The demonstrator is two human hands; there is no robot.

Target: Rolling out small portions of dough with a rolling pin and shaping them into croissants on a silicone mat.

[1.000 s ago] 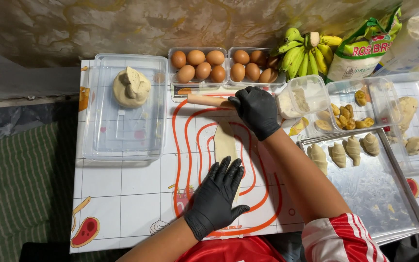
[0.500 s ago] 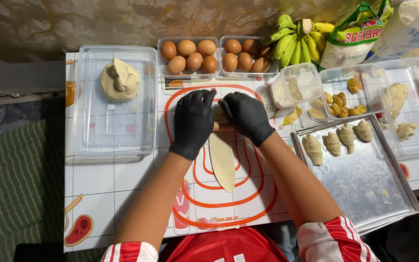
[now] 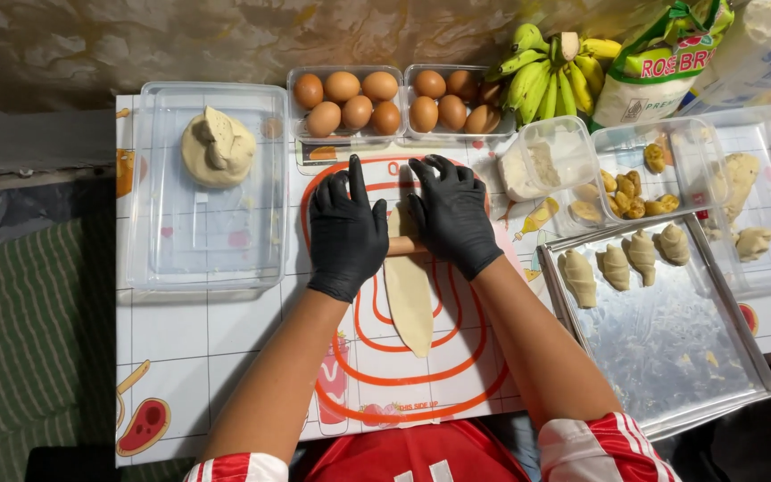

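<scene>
Dough [image 3: 409, 303] lies in the middle of the frame as a long thin strip on a white mat with orange rings [image 3: 457, 357], its narrow tip pointing to the lower edge. Both hands wear black gloves and press flat on a wooden rolling pin [image 3: 401, 245] that crosses the upper end of the strip. The left hand [image 3: 346, 234] covers the left part of the pin and the right hand [image 3: 451, 214] the right part; the fingers are spread and stretched out, not closed around anything, and the two hands stay a little apart with the pin showing between them. To roll well here, I think the pressure must be equal on both palms, so that the strip keeps its even width and does not bend to one side, and the pin should stay square across the dough. In the upper left of the frame a clear plastic box [image 3: 162, 259] holds a ball of dough [image 3: 217, 148]. At the top are two trays of brown eggs [image 3: 350, 100] and a bunch of bananas [image 3: 551, 71]. At the right, a metal tray [image 3: 671, 357] carries four rolled pastries [image 3: 622, 261] in a row, near its upper edge. The surface [image 3: 171, 348] is covered with a white printed cloth.
</scene>
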